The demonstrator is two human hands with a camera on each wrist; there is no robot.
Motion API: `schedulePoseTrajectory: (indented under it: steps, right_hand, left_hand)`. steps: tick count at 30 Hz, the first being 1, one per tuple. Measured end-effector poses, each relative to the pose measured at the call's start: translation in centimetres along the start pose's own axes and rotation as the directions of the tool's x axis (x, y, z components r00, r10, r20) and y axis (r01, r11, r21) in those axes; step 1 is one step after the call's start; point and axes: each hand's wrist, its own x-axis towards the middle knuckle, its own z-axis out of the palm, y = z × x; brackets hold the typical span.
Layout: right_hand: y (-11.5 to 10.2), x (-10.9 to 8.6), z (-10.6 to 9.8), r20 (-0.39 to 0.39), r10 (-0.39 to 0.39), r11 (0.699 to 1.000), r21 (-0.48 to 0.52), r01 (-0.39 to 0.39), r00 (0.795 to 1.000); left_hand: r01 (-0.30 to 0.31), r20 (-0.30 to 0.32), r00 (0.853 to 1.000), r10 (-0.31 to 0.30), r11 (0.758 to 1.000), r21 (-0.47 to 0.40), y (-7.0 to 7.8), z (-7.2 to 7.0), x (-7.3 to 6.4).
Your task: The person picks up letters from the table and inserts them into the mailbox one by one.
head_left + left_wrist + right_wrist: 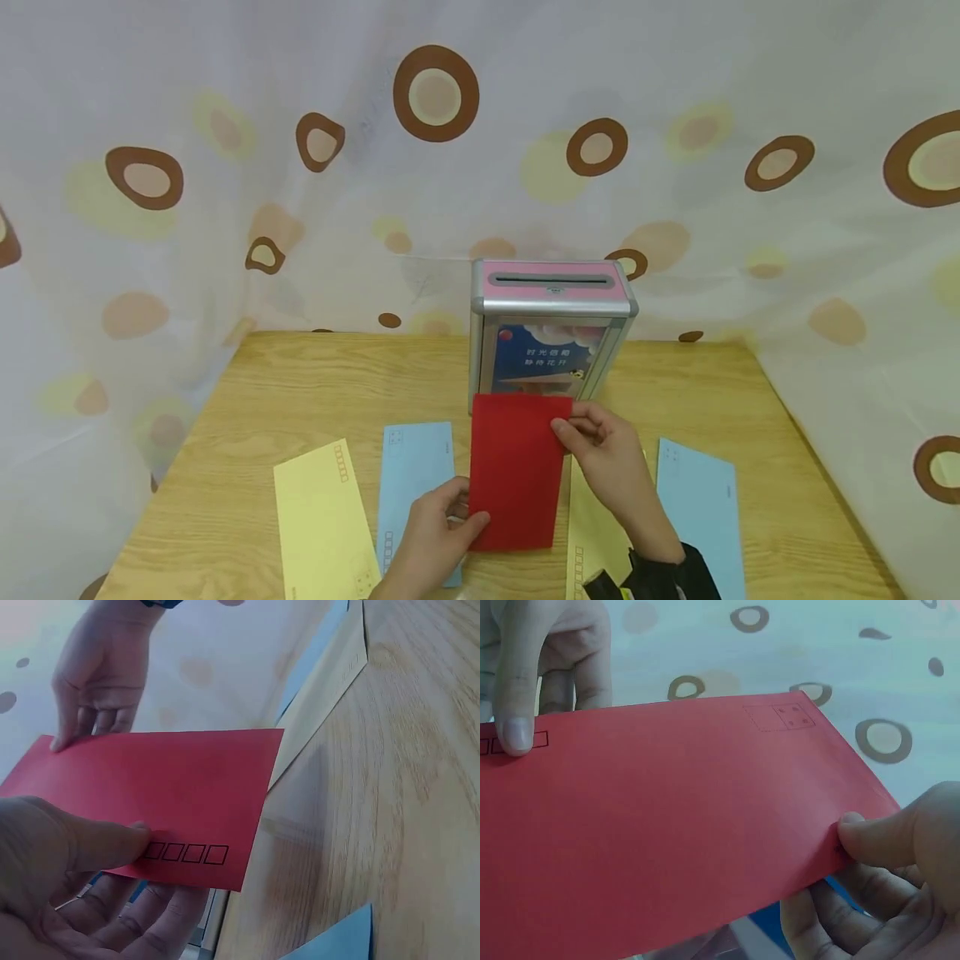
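Both hands hold a red envelope (517,475) up in front of the mailbox, above the table. The left hand (435,533) pinches its lower left edge, thumb on the near face beside a row of printed boxes. At the upper right corner, the right hand (611,462) pinches it between thumb and curled fingers. In the right wrist view, a printed stamp frame shows on the envelope (705,802). Behind it stands a silver-framed mailbox (555,329) with a slot (553,280) in its pink top. The envelope hides the lower part of the mailbox's front.
On the wooden table (345,367), a yellow envelope (322,517) and a blue envelope (416,467) lie to the left. Another yellow envelope (592,533), partly behind the right arm, and a blue envelope (701,517) lie to the right. Patterned cloth (337,208) surrounds the table.
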Motion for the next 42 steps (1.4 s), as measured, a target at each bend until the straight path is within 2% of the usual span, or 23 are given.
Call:
schedulePoseTrajectory:
  steps: [2, 6, 8, 13, 17, 21, 24, 26, 30, 33, 35, 39, 42]
  right_hand:
    - [-0.7, -0.3, -0.1, 0.010, -0.026, 1.000, -0.012, 0.026, 1.000]
    - [-1.9, -0.8, -0.7, 0.011, -0.127, 0.992, -0.027, 0.127, 0.992]
    - [-2.5, -0.9, -0.9, 0.001, -0.183, 0.983, -0.034, 0.183, 0.983]
    - [-4.1, -1.1, -1.2, -0.030, -0.267, 0.963, -0.045, 0.266, 0.963]
    - [-5.7, -1.4, -2.0, -0.065, -0.332, 0.943, -0.028, 0.331, 0.941]
    - [-7.3, -1.7, -3.0, -0.095, -0.405, 0.914, -0.028, 0.404, 0.909]
    - [-8.6, -1.7, -3.7, -0.116, -0.459, 0.888, -0.034, 0.459, 0.881]
    - [-9.5, -1.7, -4.2, -0.130, -0.501, 0.864, -0.009, 0.504, 0.856]
    - [-11.5, -1.3, -5.0, -0.159, -0.599, 0.784, 0.082, 0.615, 0.785]
    - [-12.8, -0.9, -5.6, -0.188, -0.642, 0.735, 0.124, 0.667, 0.743]
    - [-13.6, -0.8, -6.0, -0.216, -0.652, 0.720, 0.121, 0.683, 0.726]
    - [-15.4, -0.6, -6.9, -0.265, -0.691, 0.690, 0.036, 0.723, 0.672]
    - [-16.7, -0.5, -7.4, -0.281, -0.719, 0.662, 0.002, 0.749, 0.636]
  left_hand:
    - [-0.041, -0.003, 0.999, 0.041, 0.999, 0.018, 0.0, -0.1, 0.0]
    - [-0.118, -0.012, 0.993, 0.119, 0.990, 0.073, 0.4, -0.5, 0.5]
    - [-0.137, -0.014, 0.990, 0.139, 0.986, 0.096, 0.8, -0.9, 0.8]
    - [-0.173, -0.048, 0.982, 0.182, 0.973, 0.150, 2.2, -2.3, 1.5]
    - [-0.220, -0.081, 0.969, 0.233, 0.965, 0.140, 3.7, -3.0, 2.2]
    - [-0.293, -0.105, 0.947, 0.304, 0.950, 0.105, 5.4, -3.6, 2.8]
    - [-0.353, -0.126, 0.922, 0.366, 0.928, 0.118, 6.8, -4.0, 3.3]
    - [-0.396, -0.138, 0.899, 0.415, 0.907, 0.143, 7.7, -4.3, 3.6]
    - [-0.498, -0.149, 0.835, 0.529, 0.843, 0.203, 9.7, -5.1, 4.5]
    - [-0.560, -0.156, 0.790, 0.593, 0.801, 0.212, 11.1, -5.6, 5.1]
    - [-0.585, -0.159, 0.772, 0.616, 0.785, 0.203, 12.1, -5.9, 5.5]
    - [-0.622, -0.165, 0.738, 0.654, 0.754, 0.210, 13.8, -6.3, 6.4]
    - [-0.650, -0.171, 0.701, 0.693, 0.719, 0.245, 15.1, -6.7, 7.1]
